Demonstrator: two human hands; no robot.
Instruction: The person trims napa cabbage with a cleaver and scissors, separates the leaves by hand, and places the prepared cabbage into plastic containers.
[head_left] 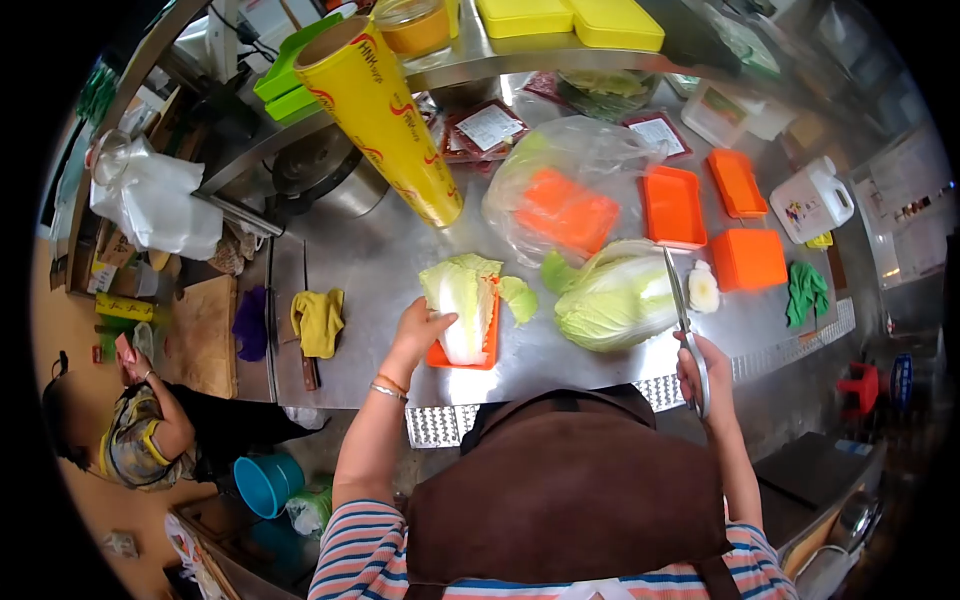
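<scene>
My left hand [422,328] grips the edge of some pale cut cabbage leaves [461,300] with its thumb on top. The leaves lie in a shallow orange tray [491,345] on the steel counter, and a loose scrap of leaf [518,299] touches their right side. My right hand [706,368] is wrapped round the handles of a pair of scissors [677,285], whose blades point away from me. Left of the blades lies a napa cabbage [618,303] on its side. A white cut stem end [703,288] sits just right of the blades.
Orange trays [674,208], a plastic bag [530,170] and a white jug [811,203] stand behind. A tall yellow film roll [385,125] leans from the shelf. A knife [309,372] and a yellow cloth [317,322] lie left. Another person [150,430] is at far left.
</scene>
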